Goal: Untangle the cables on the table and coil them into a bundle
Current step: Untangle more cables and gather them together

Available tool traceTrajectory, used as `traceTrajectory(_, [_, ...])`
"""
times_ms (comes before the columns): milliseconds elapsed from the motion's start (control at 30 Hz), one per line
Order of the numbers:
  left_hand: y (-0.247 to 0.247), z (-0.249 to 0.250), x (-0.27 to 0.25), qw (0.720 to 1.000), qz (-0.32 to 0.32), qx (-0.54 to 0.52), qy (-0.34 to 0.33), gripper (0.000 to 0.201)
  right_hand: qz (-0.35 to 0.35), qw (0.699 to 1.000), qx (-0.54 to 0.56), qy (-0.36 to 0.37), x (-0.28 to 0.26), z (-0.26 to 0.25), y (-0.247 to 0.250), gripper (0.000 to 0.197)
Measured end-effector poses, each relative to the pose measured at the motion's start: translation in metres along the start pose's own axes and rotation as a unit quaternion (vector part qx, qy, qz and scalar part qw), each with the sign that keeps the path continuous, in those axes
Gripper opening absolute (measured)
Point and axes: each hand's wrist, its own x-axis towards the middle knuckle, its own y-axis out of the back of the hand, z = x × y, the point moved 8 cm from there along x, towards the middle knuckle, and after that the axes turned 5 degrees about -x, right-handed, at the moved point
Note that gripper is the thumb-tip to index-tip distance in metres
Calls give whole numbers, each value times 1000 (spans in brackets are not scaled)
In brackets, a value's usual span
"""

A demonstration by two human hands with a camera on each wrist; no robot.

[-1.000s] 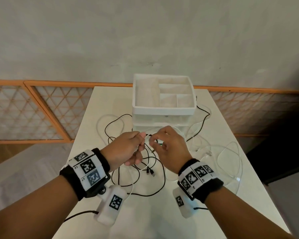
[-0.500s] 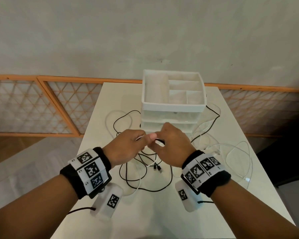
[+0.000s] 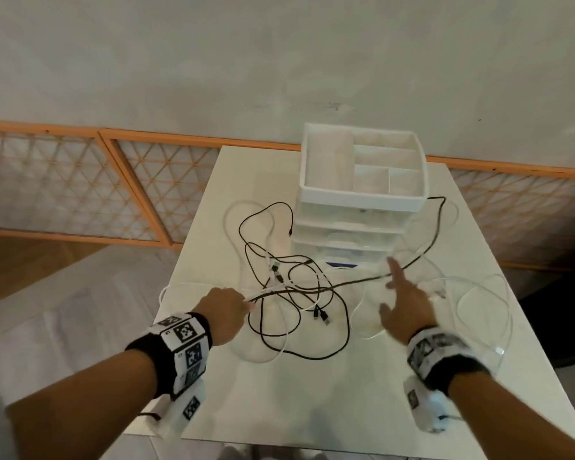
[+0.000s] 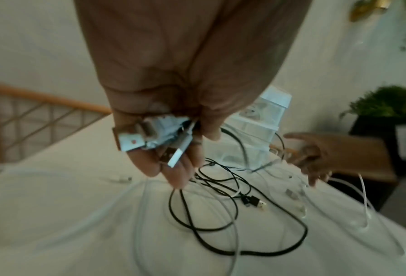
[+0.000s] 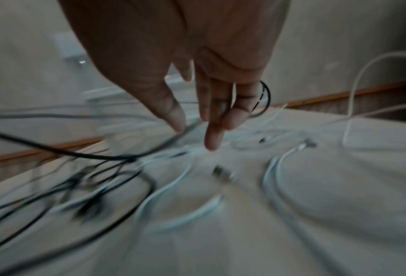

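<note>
A drawer organiser stands at the far middle of the table, with a compartment tray on top of it. Before it and to its left, a tangle of cables lies on the tabletop, with one cable running from the tangle round the organiser's right side. More cable loops lie to the right of the tangle. The left hand sits at the tangle's near left edge with cable ends in its fingers. The right hand hovers to the right of the tangle, in front of the organiser. A wall and a lattice railing stand behind the table.
</note>
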Motion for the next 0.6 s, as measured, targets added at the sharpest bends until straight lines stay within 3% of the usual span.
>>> traceTrajectory(67, [-4, -3, 0, 987, 12, -162, 16, 24, -15, 996, -15, 89, -31, -32, -30, 68])
traceTrajectory(100, [-3, 0, -1, 979, 22, -201, 15, 25, -65, 987, -52, 138, -46, -49, -51, 60])
traceTrajectory(167, [2, 7, -5, 972, 32, -231, 5, 27, -172, 952, -138, 211, -71, -69, -90, 51])
traceTrajectory(233, [7, 17, -5, 965, 37, -261, -12, 29, -202, 929, -222, 217, -72, -68, -110, 38])
traceTrajectory(300, [13, 27, -3, 959, 50, -274, -44, 27, -182, 934, -236, 197, -61, -74, -100, 28])
traceTrajectory(367, [17, 42, -3, 956, 60, -271, -97, 24, -143, 959, -152, 193, -47, -91, -70, 29])
traceTrajectory(433, [16, 58, -1, 956, 56, -257, -134, 26, -64, 975, -28, 213, -33, -115, -16, 28])
traceTrajectory(500, [16, 74, -1, 947, 57, -271, -160, 30, 28, 970, 63, 231, -25, -131, 49, 17])
traceTrajectory(600, [25, 94, -1, 927, 64, -323, -180, 36, 110, 962, 111, 222, -21, -134, 126, 6])
